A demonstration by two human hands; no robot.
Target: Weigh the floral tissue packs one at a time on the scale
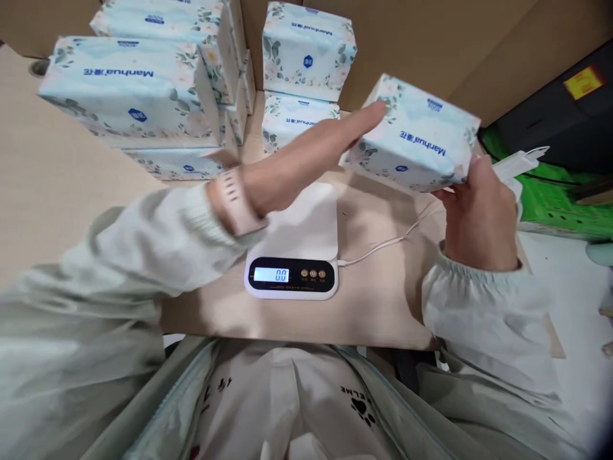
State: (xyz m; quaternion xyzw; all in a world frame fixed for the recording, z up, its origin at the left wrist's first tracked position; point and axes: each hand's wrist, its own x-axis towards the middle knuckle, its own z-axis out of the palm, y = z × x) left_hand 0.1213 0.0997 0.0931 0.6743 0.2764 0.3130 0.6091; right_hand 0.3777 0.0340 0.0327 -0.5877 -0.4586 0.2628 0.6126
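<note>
A tissue pack (421, 137) with a pale blue floral print is held tilted above the table, right of the scale. My left hand (325, 140) presses along its left end, its fingers partly hidden behind the pack. At the lower right corner, my right hand (483, 198) grips the pack with the thumb on its end and fingers underneath. Below my left forearm lies a white digital scale (313, 223), its lit display reading 0.0. Nothing rests on the visible part of its plate.
Several more tissue packs (124, 89) are stacked at the left. Two others (306, 54) stand one atop the other at the back, against cardboard (402, 38). A white cable (378, 247) runs from the scale to the right. Green material (550, 191) and a dark box (541, 96) are at the right.
</note>
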